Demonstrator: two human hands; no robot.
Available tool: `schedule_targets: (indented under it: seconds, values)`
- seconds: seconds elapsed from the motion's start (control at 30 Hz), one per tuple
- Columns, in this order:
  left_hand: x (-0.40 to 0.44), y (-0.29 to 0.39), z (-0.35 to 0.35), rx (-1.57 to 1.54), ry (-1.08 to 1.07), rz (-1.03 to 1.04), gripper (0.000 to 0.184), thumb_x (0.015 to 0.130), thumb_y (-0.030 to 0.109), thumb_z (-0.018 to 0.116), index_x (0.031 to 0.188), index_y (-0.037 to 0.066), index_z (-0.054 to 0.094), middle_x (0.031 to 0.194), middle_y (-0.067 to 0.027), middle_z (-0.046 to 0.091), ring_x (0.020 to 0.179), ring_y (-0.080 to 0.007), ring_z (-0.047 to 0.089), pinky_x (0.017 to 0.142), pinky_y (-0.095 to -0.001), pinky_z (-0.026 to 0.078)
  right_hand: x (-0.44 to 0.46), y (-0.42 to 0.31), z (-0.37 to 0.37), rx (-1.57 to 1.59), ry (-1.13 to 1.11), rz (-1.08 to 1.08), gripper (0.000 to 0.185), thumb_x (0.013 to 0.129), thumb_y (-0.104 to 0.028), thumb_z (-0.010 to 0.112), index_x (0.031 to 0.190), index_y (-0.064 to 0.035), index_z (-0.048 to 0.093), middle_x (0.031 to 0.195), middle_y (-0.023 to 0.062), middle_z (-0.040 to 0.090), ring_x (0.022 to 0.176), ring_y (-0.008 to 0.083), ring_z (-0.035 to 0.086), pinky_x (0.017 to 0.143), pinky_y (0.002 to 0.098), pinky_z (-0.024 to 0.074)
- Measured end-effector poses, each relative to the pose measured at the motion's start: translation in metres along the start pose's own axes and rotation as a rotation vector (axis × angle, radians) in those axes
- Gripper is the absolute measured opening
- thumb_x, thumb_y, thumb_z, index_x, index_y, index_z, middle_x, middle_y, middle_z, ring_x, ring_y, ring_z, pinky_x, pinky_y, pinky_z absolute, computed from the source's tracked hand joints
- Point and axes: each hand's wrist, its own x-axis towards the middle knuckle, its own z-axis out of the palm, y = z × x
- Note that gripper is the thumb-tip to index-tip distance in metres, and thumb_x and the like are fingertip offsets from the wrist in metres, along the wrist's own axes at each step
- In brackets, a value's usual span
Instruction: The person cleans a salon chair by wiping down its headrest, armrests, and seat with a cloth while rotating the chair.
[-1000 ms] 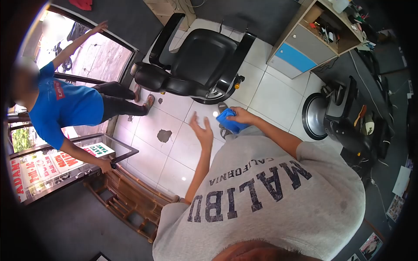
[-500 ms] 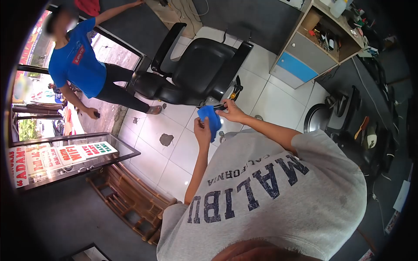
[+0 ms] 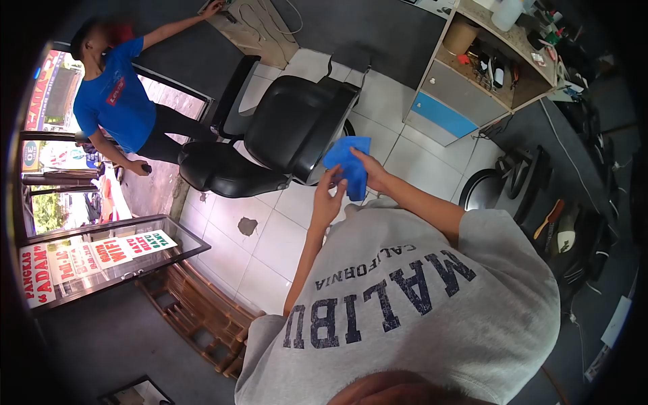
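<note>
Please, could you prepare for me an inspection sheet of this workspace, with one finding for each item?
Surface: white tiled floor, with a dark, damaged-looking patch.
Job's things: blue cloth, held above the floor.
Clutter: small mixed items on the open shelf of the cabinet.
Hands: right hand grips the blue cloth; left hand is at its edge, grip unclear.
Cables: thin pale cable near the cabinet.
Surroundings: black chair; wooden bench; person in a blue shirt by the doorway.

Blue cloth, plain, soft, creased. Held aloft between left hand and right hand, both touching it. One end flares past fingertips; other extends toward wearer's body.
</note>
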Motion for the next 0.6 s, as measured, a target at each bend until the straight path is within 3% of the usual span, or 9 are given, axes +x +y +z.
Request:
schedule_targets:
  seconds: [0.1,0.2,0.3,0.33,0.43,0.47,0.53,0.6]
  values:
    - [0.000,-0.001,-0.009,0.020,0.191,-0.103,0.041,0.108,0.013,0.067,0.148,0.006,0.061,0.134,-0.0117,0.071,0.114,-0.0202,0.069,0.097,-0.0376,0.055,-0.002,-0.013,-0.030,0.038,0.142,0.068,0.055,0.107,-0.049,0.065,0.145,-0.0085,0.062,0.137,0.0109,0.071,0.123,0.0260,0.071,0.106,0.0458,0.0578]
    - [-0.006,-0.002,-0.036,0.105,0.360,-0.204,0.037,0.109,0.014,0.065,0.145,0.007,0.062,0.131,-0.0097,0.073,0.114,-0.0181,0.069,0.096,-0.0354,0.054,0.017,0.004,-0.071,0.043,0.249,0.096,0.052,0.106,-0.051,0.066,0.138,-0.0096,0.067,0.123,0.0104,0.075,0.108,0.0251,0.074,0.091,0.0439,0.0614]
    - [-0.008,-0.012,-0.078,0.185,0.528,-0.192,0.033,0.111,0.019,0.066,0.143,0.009,0.065,0.130,-0.0064,0.074,0.115,-0.0169,0.068,0.095,-0.0315,0.051,0.033,0.011,-0.098,-0.102,0.393,0.211,0.048,0.104,-0.055,0.067,0.124,-0.0111,0.072,0.103,0.0073,0.075,0.084,0.0230,0.071,0.072,0.0389,0.0585]
    - [-0.006,-0.012,-0.097,0.230,0.589,-0.170,0.033,0.110,0.019,0.066,0.142,0.009,0.065,0.130,-0.0062,0.074,0.115,-0.0168,0.067,0.095,-0.0307,0.051,0.033,0.009,-0.095,-0.126,0.412,0.202,0.045,0.102,-0.060,0.069,0.106,-0.0159,0.072,0.087,-0.0013,0.066,0.070,0.0139,0.058,0.061,0.0359,0.0472]
    - [0.004,-0.024,-0.166,0.298,0.765,-0.037,0.032,0.110,0.019,0.067,0.138,0.005,0.065,0.129,-0.0110,0.073,0.115,-0.0187,0.068,0.099,-0.0329,0.053,0.059,-0.002,-0.084,-0.293,0.457,0.176,0.046,0.103,-0.060,0.066,0.100,-0.0151,0.073,0.081,-0.0021,0.064,0.067,0.0132,0.057,0.060,0.0367,0.0471]
    - [0.010,-0.025,-0.190,0.318,0.831,-0.034,0.031,0.109,0.019,0.068,0.137,0.004,0.066,0.128,-0.0105,0.072,0.114,-0.0184,0.068,0.097,-0.0323,0.053,0.067,-0.008,-0.081,-0.413,0.417,0.088,0.054,0.104,-0.060,0.065,0.097,-0.0073,0.073,0.081,0.0027,0.070,0.069,0.0176,0.066,0.064,0.0397,0.0518]
    - [0.021,-0.043,-0.242,0.460,0.925,0.039,0.031,0.108,0.018,0.069,0.135,0.003,0.067,0.122,-0.0086,0.070,0.108,-0.0180,0.066,0.094,-0.0326,0.052,0.099,-0.019,-0.082,-0.842,0.527,-0.056,0.052,0.104,-0.056,0.064,0.103,-0.0055,0.075,0.086,0.0086,0.075,0.076,0.0257,0.073,0.070,0.0449,0.0558]
    - [0.034,-0.051,-0.288,0.719,0.988,-0.042,0.041,0.105,0.030,0.072,0.136,0.003,0.067,0.125,-0.0158,0.066,0.116,-0.0298,0.062,0.100,-0.0409,0.050,0.127,-0.041,-0.079,-1.234,0.572,-0.216,0.047,0.104,-0.052,0.064,0.112,-0.0070,0.075,0.092,0.0133,0.079,0.085,0.0335,0.077,0.077,0.0499,0.0584]
